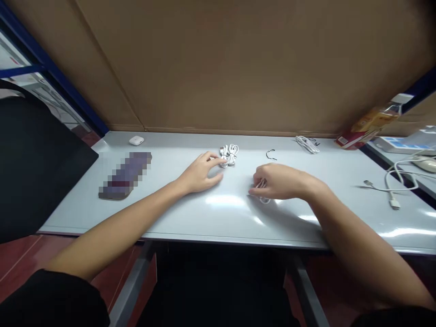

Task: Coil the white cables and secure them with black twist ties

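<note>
Two bundled white cables (232, 154) lie side by side near the middle of the table, each wound up and tied. My left hand (201, 173) rests just left of them with thumb and fingers apart, its index fingertip at the near end of the left bundle; I cannot tell whether it touches. To the right, my right hand (272, 180) is closed around another coiled white cable (265, 200), and a loop of it sticks out below the fingers. Beyond that hand lies a short, thin black tie (270, 155).
At the back right lie a further coiled white cable (307, 144) and a drink bottle (373, 122). A loose white cable (393, 187) trails over the right end of the table (204, 222). On the left are a white earbud case (136, 140) and a blurred-out phone (125, 176). A brown panel (221, 68) stands behind.
</note>
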`<move>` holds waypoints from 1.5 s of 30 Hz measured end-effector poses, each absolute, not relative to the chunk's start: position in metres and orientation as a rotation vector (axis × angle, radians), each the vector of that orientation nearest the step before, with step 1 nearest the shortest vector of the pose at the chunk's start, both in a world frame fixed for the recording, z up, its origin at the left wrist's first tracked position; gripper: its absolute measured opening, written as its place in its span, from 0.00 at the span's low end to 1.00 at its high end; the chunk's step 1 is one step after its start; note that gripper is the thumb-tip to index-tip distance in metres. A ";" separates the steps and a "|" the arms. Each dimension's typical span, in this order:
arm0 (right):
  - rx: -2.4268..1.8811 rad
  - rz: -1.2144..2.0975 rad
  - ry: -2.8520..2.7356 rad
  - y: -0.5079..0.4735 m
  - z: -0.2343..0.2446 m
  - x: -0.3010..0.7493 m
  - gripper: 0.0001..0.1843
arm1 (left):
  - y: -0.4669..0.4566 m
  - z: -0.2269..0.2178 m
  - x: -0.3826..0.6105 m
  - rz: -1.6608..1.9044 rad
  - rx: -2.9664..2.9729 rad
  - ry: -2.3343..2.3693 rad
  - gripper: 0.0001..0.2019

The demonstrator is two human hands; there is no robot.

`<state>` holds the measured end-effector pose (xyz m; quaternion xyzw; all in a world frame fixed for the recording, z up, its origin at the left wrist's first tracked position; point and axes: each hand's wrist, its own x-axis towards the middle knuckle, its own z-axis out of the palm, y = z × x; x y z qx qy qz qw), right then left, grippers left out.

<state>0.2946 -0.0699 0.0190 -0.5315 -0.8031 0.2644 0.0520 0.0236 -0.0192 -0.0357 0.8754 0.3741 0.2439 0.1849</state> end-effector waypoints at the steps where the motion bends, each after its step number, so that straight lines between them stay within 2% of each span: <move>1: -1.721 0.800 -2.513 -0.065 0.023 0.306 0.19 | -0.019 -0.037 0.025 0.678 2.492 1.069 0.20; 4: -1.913 0.786 -2.543 -0.054 0.033 0.332 0.16 | -0.017 -0.039 0.025 0.682 2.494 1.102 0.19; 8: -2.083 0.709 -2.486 -0.048 0.037 0.350 0.06 | -0.015 -0.039 0.024 0.730 2.450 1.142 0.16; 14: -2.206 0.637 -2.351 -0.043 0.032 0.352 0.16 | -0.017 -0.036 0.022 0.723 2.418 1.171 0.14; 17: -2.076 0.516 -2.310 -0.043 0.029 0.339 0.18 | -0.015 -0.035 0.022 0.731 2.408 1.163 0.14; 20: -1.828 0.437 -2.330 -0.048 0.024 0.317 0.16 | -0.011 -0.036 0.023 0.731 2.432 1.149 0.11; 24: -1.569 0.501 -2.463 -0.057 0.018 0.291 0.12 | -0.007 -0.038 0.026 0.740 2.427 1.269 0.09; 29: -1.407 0.428 -2.456 -0.064 0.013 0.274 0.09 | -0.005 -0.040 0.024 0.858 2.287 1.337 0.05; 32: -1.348 0.385 -2.367 -0.065 0.008 0.269 0.09 | -0.007 -0.039 0.022 0.939 2.123 1.348 0.07; 39: -1.209 0.664 -2.067 -0.066 -0.002 0.258 0.13 | -0.037 -0.029 0.035 1.313 2.138 0.942 0.06; 45: -1.177 0.744 -1.952 -0.068 -0.005 0.256 0.10 | -0.045 -0.029 0.040 1.396 2.312 0.715 0.03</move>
